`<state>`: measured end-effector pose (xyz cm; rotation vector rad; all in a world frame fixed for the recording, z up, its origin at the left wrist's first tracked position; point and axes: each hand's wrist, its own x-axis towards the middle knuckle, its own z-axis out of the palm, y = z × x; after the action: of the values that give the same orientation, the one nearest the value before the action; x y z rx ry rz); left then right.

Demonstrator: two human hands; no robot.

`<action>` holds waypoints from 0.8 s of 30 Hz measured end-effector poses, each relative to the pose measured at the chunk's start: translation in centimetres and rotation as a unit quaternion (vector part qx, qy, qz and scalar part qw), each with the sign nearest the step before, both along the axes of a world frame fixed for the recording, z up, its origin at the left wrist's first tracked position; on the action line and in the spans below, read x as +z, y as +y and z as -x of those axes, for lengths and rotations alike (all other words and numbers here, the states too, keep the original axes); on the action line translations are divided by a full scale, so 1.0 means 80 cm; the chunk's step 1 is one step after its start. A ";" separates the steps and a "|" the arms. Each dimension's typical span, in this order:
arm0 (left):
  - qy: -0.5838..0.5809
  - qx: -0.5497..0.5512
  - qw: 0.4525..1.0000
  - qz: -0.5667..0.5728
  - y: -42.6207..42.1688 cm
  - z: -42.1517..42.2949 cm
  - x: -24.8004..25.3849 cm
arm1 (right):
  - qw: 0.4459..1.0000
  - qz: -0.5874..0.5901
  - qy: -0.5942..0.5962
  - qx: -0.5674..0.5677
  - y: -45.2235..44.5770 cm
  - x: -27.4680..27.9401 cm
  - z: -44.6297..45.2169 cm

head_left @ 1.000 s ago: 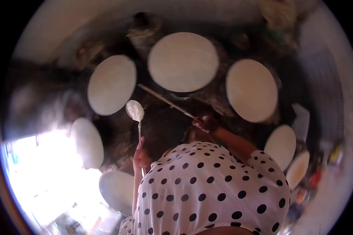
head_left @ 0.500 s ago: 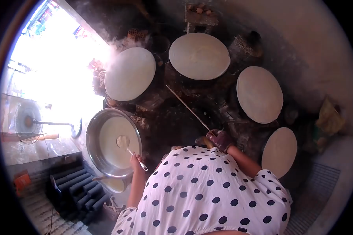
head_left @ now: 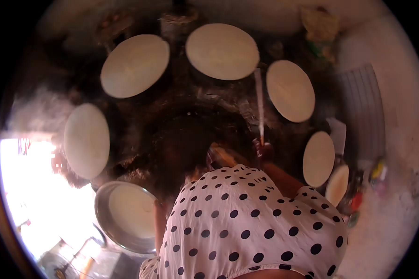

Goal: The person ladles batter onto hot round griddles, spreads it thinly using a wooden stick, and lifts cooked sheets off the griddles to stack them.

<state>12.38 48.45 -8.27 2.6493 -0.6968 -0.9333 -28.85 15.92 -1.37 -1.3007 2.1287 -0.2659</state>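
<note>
My right hand, in a dark red glove, is closed around a long thin stick. The stick points away from me, its far tip close to the edges of two pale round surfaces, the far middle one and the right one. My left forearm reaches along the right side of a large metal basin that contains whitish liquid. The left hand at its end is dark and smeared, so its fingers do not show. No ladle can be made out now.
More pale round tops form an arc: far left, left and right. A smaller pale disc is beside the right one. A fan stands at lower left, near bright light. Steam or haze hangs at left.
The view has turned right, shifting the basin and round tops leftward. The stick now points nearly straight ahead instead of left. The ladle in my left hand has dropped from sight.
</note>
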 end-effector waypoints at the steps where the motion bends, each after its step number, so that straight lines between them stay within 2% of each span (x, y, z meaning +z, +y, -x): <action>1: -0.008 0.023 1.000 0.016 -0.007 -0.010 -0.005 | 1.000 -0.001 -0.006 -0.023 0.001 -0.018 0.033; 2: -0.011 0.065 0.998 0.021 0.001 -0.040 -0.049 | 0.986 0.051 -0.089 -0.128 -0.010 -0.128 -0.015; 3: -0.012 0.095 0.994 0.051 -0.008 -0.050 -0.053 | 0.944 0.116 -0.161 -0.263 -0.011 -0.123 0.033; 4: -0.006 0.141 0.987 0.083 -0.013 -0.062 -0.066 | 0.940 0.119 -0.161 -0.275 -0.017 -0.173 0.072; 5: 0.004 0.187 0.975 0.117 -0.019 -0.072 -0.075 | 0.951 0.204 -0.150 -0.178 -0.024 -0.229 0.121; 7: 0.026 0.267 0.943 0.196 -0.034 -0.094 -0.087 | 0.947 0.282 -0.130 -0.082 -0.039 -0.239 0.129; 8: 0.032 0.301 0.924 0.233 -0.041 -0.105 -0.092 | 0.962 0.224 -0.112 -0.106 -0.051 -0.195 0.098; 9: 0.018 0.314 0.905 0.286 -0.053 -0.118 -0.078 | 0.966 0.203 -0.114 -0.114 -0.065 -0.165 0.062; 10: 0.037 0.350 0.880 0.320 -0.058 -0.129 -0.089 | 0.969 0.182 -0.116 -0.120 -0.077 -0.141 0.027; 13: 0.042 0.350 0.836 0.420 -0.097 -0.126 -0.045 | 0.955 0.127 -0.209 -0.171 -0.107 -0.102 0.027; 15: 0.061 0.294 0.830 0.470 -0.131 -0.108 0.011 | 0.940 0.166 -0.210 -0.213 -0.110 -0.114 0.030; 16: 0.082 0.239 0.842 0.477 -0.158 -0.095 0.072 | 0.938 0.115 -0.210 -0.250 -0.110 -0.168 -0.002; 17: 0.103 0.184 0.849 0.485 -0.185 -0.083 0.130 | 0.940 0.119 -0.214 -0.237 -0.118 -0.164 -0.014; 18: 0.096 0.194 0.844 0.491 -0.196 -0.072 0.167 | 0.986 0.078 -0.059 -0.132 -0.123 -0.155 -0.042; 19: 0.127 0.153 0.826 0.528 -0.200 -0.066 0.198 | 0.990 0.078 -0.045 -0.106 -0.131 -0.159 -0.067; 20: 0.155 0.109 0.804 0.564 -0.202 -0.057 0.230 | 0.987 0.089 -0.080 -0.108 -0.153 -0.163 -0.093; 21: 0.182 0.023 0.731 0.658 -0.199 -0.033 0.271 | 0.980 0.100 -0.119 -0.122 -0.178 -0.167 -0.121; 23: 0.187 -0.062 0.651 0.733 -0.191 0.015 0.355 | 0.955 0.100 -0.224 -0.166 -0.237 -0.174 -0.172; 24: 0.240 -0.177 0.594 0.747 -0.188 0.035 0.397 | 0.939 0.091 -0.275 -0.187 -0.263 -0.172 -0.190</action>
<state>9.58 33.44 23.45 0.7168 -1.1177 -0.5480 -13.67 -5.09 -15.10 -0.7727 1.8644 -0.8929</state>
